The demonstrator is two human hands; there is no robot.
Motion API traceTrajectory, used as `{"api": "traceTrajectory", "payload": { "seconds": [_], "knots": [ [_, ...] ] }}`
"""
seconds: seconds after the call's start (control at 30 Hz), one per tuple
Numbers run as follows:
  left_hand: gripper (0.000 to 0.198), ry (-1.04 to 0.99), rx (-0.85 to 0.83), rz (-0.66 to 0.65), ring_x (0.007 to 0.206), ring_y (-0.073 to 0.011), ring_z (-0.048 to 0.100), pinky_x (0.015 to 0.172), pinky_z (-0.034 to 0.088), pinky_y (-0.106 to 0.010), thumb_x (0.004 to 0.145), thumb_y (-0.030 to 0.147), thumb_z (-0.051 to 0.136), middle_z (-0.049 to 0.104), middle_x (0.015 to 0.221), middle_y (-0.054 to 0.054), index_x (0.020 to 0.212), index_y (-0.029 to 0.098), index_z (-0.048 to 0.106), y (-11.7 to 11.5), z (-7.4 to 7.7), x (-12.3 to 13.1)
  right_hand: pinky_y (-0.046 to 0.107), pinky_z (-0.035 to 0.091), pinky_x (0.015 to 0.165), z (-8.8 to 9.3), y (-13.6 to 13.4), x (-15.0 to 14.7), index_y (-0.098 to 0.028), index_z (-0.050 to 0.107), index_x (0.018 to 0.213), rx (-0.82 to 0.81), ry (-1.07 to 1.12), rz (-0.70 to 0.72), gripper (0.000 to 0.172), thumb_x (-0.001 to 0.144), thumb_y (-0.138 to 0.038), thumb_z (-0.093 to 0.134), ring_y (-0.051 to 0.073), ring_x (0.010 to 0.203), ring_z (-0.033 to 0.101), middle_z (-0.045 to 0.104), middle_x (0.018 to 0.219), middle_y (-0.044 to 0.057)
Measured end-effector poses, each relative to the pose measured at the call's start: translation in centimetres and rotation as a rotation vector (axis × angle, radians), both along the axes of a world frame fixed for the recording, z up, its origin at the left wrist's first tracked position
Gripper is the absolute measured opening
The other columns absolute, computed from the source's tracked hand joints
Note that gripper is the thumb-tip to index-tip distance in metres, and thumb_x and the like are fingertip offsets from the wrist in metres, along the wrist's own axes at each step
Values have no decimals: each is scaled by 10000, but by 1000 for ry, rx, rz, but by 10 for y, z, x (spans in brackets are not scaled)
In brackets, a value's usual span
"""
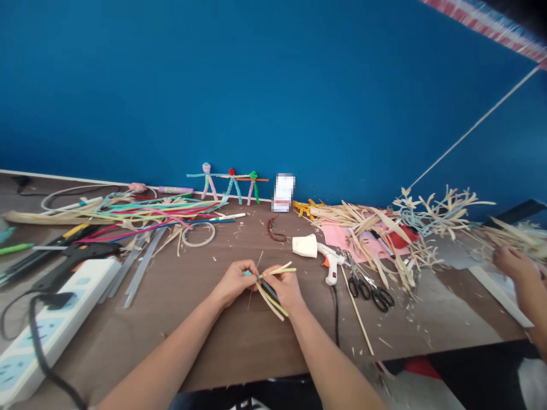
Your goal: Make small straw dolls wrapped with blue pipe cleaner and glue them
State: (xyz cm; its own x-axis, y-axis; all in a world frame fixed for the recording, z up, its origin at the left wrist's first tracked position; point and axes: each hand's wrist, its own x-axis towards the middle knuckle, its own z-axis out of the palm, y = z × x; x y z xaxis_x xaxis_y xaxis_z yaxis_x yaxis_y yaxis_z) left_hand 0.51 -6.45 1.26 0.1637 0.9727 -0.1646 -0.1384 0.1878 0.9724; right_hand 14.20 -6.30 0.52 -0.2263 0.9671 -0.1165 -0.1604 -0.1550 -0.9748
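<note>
Both hands meet over the brown table [239,341], near its front edge, centre of view.

Left hand [233,282]: fingers curled in, tips pinching the blue end of a small bundle of strips [273,300].

Right hand [285,287]: fingers closed round the same bundle just beside the left, thumb on top.

Yellow and blue strips fan out from the grip, some pointing up-right, some trailing back toward the person. The bundle sits between the two hands; cannot tell whether it touches the table.

Right of the hands: a white glue gun [330,263], its cord running to the table edge, then black scissors [371,290]. A white cup [305,245] lies on its side behind.

Far left: a power strip [47,322] and a loose heap of coloured strips [141,215].

Far right: another person's hand [510,262], near dried straw [367,219].
</note>
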Motion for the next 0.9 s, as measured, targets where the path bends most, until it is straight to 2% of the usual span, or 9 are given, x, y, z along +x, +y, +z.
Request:
{"api": "traceTrajectory", "payload": {
  "seconds": [0.43,0.7,0.9],
  "knots": [
    [82,58,23,-63,433,-75,491,471,369,-176,565,139,578,531,481,40,634,130,535,0,3,-3,237,439,537,0,4,3,-158,603,628,65,-72,-1,154,610,-306,643,124,525,548,599,558,-10],
    [55,116,48,-49,436,-80,491,473,361,-174,584,129,543,539,452,41,621,134,503,-1,2,-3,211,415,491,0,4,3,-148,602,659,33,-47,16,171,623,-312,636,104,488,525,592,544,-21],
    [106,35,8,-95,452,-79,498,481,379,-177,554,107,535,551,492,31,657,124,525,-1,4,-5,217,423,494,0,4,4,-147,596,665,-22,3,-11,226,610,-361,641,108,491,535,594,553,-13]
  ]
}}
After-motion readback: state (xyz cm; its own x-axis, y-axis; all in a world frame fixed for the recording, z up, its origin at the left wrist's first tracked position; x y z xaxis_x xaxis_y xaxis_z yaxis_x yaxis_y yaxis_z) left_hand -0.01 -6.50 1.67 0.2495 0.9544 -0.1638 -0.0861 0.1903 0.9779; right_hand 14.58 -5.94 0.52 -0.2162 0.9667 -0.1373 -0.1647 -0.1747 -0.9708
